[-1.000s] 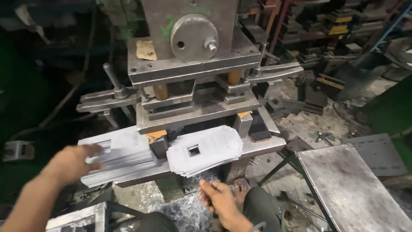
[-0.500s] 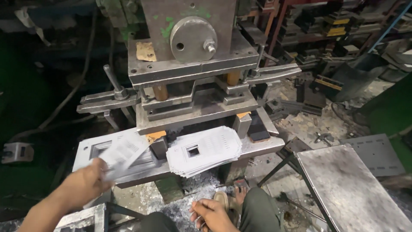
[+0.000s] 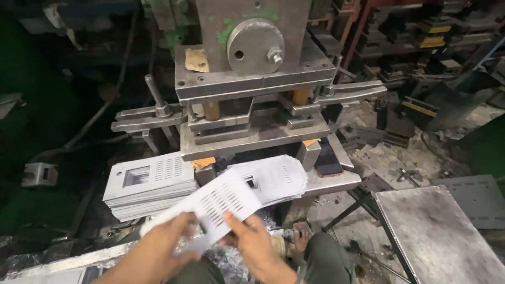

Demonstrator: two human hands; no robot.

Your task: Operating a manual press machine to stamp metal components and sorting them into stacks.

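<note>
Gripping a slotted plate (image 3: 210, 208) between them, the left hand (image 3: 158, 247) and right hand (image 3: 252, 239) pinched its lower edges with curled fingers. It hung tilted before the press (image 3: 252, 100), between two stacks (image 3: 150, 186) of plates.

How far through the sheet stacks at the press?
Done: a fanned pile of slotted grey metal plates lies under the grey press die. In hand: left hand and right hand hold one slotted plate. Left: a neat stack of similar plates waits left of the die.
</note>
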